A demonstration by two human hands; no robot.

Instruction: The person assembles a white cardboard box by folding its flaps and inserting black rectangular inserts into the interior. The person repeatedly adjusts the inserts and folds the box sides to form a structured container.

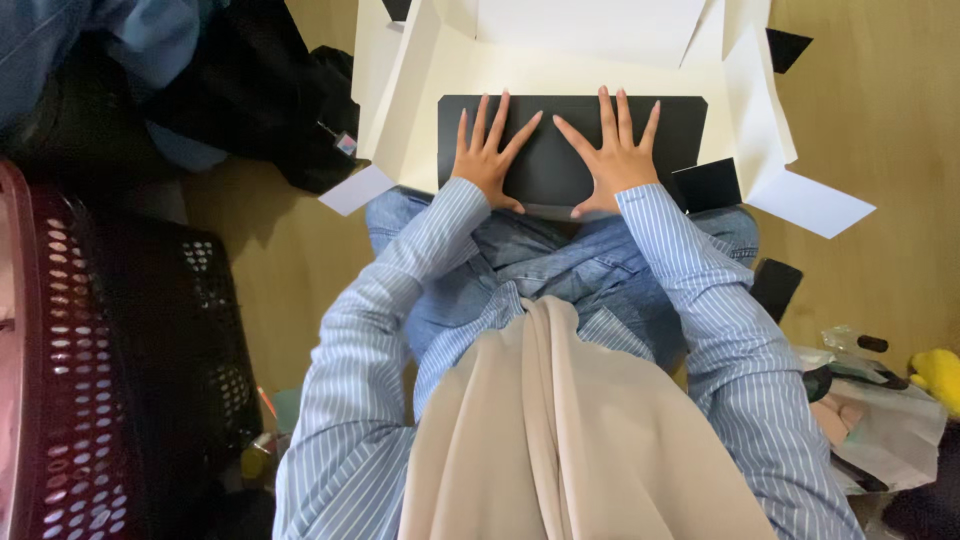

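Both hands lay flat and open, fingers spread, gripping nothing. The left hand (487, 152) and the right hand (612, 152) pressed side by side on a flat black rectangular panel (560, 125), which rested inside an unfolded cream-white cardboard box (420, 110) at the far middle of the scene. The palms sat on the panel's near half, thumbs angled toward each other, a stance that looked meant to hold the panel down and level against the box floor. The panel's near edge was hidden by the wrists, so I could not tell how it met the box there.

The box lay partly across the person's knees in blue jeans (560, 270), its flaps splayed to the left and right over a tan wooden floor (880, 120). A small black square piece (708, 184) lay just right of the right wrist, touching the box flap. The striped blue-and-white shirt sleeves (380, 330) reached from near to far, and a beige cloth (560, 440) hung down the front.

To the left stood a black perforated plastic basket (190, 340) beside a dark red perforated basket (50, 360); dark clothing (250, 90) was heaped at the far left. At the near right lay crumpled clear plastic wrapping (880, 420) and a yellow soft object (940, 375).
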